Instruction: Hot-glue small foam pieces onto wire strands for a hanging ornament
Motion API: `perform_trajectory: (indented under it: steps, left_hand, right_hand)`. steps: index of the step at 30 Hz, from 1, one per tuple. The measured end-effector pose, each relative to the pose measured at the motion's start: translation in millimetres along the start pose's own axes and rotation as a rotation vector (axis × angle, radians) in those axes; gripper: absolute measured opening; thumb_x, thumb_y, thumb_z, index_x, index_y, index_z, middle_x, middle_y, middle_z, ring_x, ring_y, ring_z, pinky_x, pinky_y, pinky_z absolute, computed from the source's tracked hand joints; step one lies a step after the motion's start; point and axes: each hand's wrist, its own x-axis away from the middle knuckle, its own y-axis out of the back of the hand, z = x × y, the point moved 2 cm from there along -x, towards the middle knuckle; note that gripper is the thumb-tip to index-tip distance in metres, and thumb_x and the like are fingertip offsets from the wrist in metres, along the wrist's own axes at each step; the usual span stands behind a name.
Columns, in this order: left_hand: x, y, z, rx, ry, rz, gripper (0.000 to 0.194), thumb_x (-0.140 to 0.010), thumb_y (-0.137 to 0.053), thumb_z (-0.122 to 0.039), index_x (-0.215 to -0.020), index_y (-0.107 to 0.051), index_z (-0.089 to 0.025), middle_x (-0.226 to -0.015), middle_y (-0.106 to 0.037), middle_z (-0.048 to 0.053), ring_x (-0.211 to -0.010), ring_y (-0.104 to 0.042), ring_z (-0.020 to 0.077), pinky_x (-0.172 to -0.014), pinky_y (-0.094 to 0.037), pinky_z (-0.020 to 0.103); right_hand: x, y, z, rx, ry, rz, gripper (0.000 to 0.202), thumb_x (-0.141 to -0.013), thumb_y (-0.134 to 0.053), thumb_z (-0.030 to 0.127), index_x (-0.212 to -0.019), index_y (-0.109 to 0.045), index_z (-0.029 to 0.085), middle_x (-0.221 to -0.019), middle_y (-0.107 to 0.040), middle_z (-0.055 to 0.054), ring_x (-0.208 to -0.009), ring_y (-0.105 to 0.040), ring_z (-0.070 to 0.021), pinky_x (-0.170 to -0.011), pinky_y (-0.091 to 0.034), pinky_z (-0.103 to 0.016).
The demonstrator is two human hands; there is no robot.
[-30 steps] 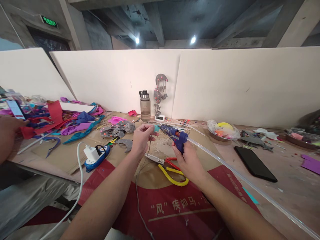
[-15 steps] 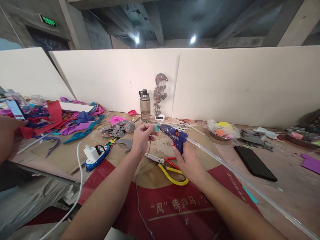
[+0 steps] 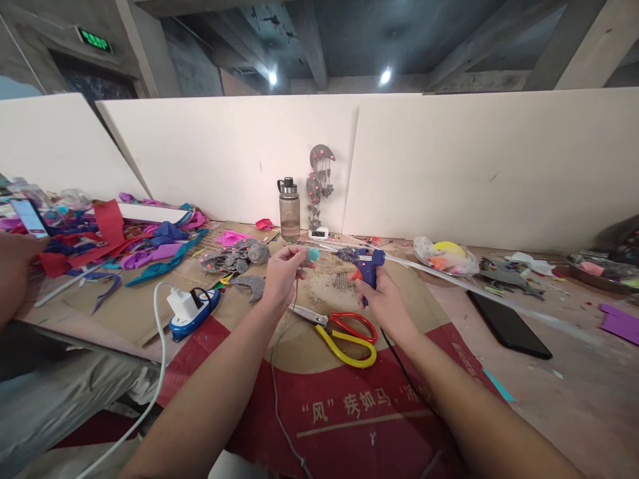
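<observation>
Between the fingertips of my left hand is a small teal piece, perhaps felt or paper. A thin grey cord hangs down below this hand. My right hand grips a blue hot glue gun, its nozzle pointing left, a short gap from the teal piece. Out of the gun's back runs a long clear glue stick, blurred at its far end. Beneath both hands lie scissors with one red and one yellow handle, on a cardboard sheet with a red printed part.
A blue power strip with a white plug sits left. Beyond stand a water bottle and a grey moon-shaped hanging ornament. Coloured cloth strips pile up near another person's hand. A black phone lies right.
My right hand has drawn the glue gun back to the right, away from the teal piece. The glue stick has swung up at its far end. My left hand stays in place.
</observation>
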Motion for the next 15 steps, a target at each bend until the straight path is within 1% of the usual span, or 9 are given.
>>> perform_trajectory:
  steps: [2, 3, 5, 8, 10, 11, 13, 14, 15]
  left_hand:
    - [-2, 0.7, 2, -0.048, -0.083, -0.017, 0.017, -0.065, -0.072, -0.030, -0.071, -0.063, -0.016, -0.068, -0.061, -0.001, -0.056, -0.053, 0.0073, -0.047, -0.032, 0.018]
    - [-2, 0.8, 3, -0.079, -0.129, -0.021, 0.015, -0.066, -0.071, -0.028, -0.069, -0.064, -0.016, -0.066, -0.061, -0.001, -0.057, -0.052, 0.0072, -0.050, -0.034, 0.018]
    - [-2, 0.4, 5, -0.152, -0.202, -0.015, 0.012, -0.067, -0.070, -0.027, -0.068, -0.066, -0.016, -0.065, -0.060, -0.002, -0.059, -0.050, 0.0080, -0.056, -0.037, 0.019]
    - [2, -1.9, 5, -0.313, -0.275, 0.003, 0.010, -0.070, -0.068, -0.027, -0.070, -0.067, -0.017, -0.065, -0.060, -0.001, -0.059, -0.050, 0.0099, -0.058, -0.038, 0.021]
    - [7, -4.3, 2, -0.410, -0.333, 0.000, 0.008, -0.071, -0.067, -0.026, -0.071, -0.068, -0.018, -0.066, -0.060, 0.000, -0.059, -0.050, 0.0109, -0.058, -0.038, 0.022]
    - [9, -5.5, 0, -0.442, -0.366, -0.006, 0.006, -0.070, -0.067, -0.025, -0.071, -0.068, -0.019, -0.067, -0.061, 0.000, -0.060, -0.050, 0.0113, -0.059, -0.038, 0.022]
    - [13, -7.7, -2, -0.474, -0.419, -0.016, 0.002, -0.068, -0.068, -0.022, -0.069, -0.068, -0.020, -0.069, -0.062, 0.001, -0.061, -0.050, 0.0120, -0.060, -0.038, 0.023]
    - [15, -8.6, -3, -0.484, -0.435, -0.014, 0.001, -0.066, -0.069, -0.020, -0.067, -0.068, -0.021, -0.070, -0.063, 0.001, -0.061, -0.050, 0.0124, -0.060, -0.038, 0.023]
    - [15, -9.4, -3, -0.492, -0.446, -0.008, 0.003, -0.065, -0.069, -0.019, -0.067, -0.068, -0.021, -0.071, -0.063, 0.002, -0.061, -0.049, 0.0126, -0.060, -0.038, 0.024]
  right_hand:
    - [-11, 0, -19, -0.105, -0.218, 0.091, 0.012, -0.080, -0.053, 0.031, -0.087, -0.049, 0.022, -0.068, -0.064, -0.001, -0.051, -0.057, -0.0161, -0.045, -0.047, -0.029]
    - [-15, 1, -28, -0.091, -0.291, 0.132, 0.012, -0.078, -0.055, 0.031, -0.082, -0.048, 0.022, -0.063, -0.062, -0.001, -0.050, -0.057, -0.0168, -0.045, -0.047, -0.030]
    - [-22, 4, -41, 0.077, -0.353, 0.184, 0.014, -0.076, -0.059, 0.032, -0.073, -0.048, 0.022, -0.058, -0.060, -0.002, -0.051, -0.058, -0.0188, -0.049, -0.047, -0.032]
    - [-26, 12, -52, 0.478, -0.277, 0.177, 0.022, -0.075, -0.061, 0.035, -0.065, -0.047, 0.023, -0.062, -0.061, -0.008, -0.062, -0.062, -0.0231, -0.059, -0.047, -0.035]
    - [-25, 17, -50, 0.679, -0.149, 0.099, 0.025, -0.075, -0.062, 0.038, -0.064, -0.046, 0.022, -0.068, -0.062, -0.012, -0.073, -0.062, -0.0257, -0.068, -0.047, -0.038]
    - [-23, 19, -46, 0.728, -0.089, 0.038, 0.025, -0.075, -0.062, 0.039, -0.065, -0.047, 0.022, -0.072, -0.062, -0.013, -0.078, -0.061, -0.0265, -0.072, -0.046, -0.039]
    - [-20, 18, -32, 0.689, -0.008, -0.070, 0.021, -0.077, -0.059, 0.038, -0.072, -0.048, 0.021, -0.080, -0.061, -0.013, -0.082, -0.058, -0.0259, -0.077, -0.046, -0.042]
    - [-18, 16, -22, 0.605, 0.011, -0.099, 0.018, -0.079, -0.055, 0.037, -0.076, -0.049, 0.020, -0.083, -0.060, -0.011, -0.082, -0.057, -0.0244, -0.078, -0.045, -0.042]
    - [-16, 11, -12, 0.473, 0.017, -0.088, 0.017, -0.082, -0.051, 0.036, -0.081, -0.049, 0.020, -0.084, -0.060, -0.009, -0.080, -0.056, -0.0218, -0.077, -0.046, -0.040]
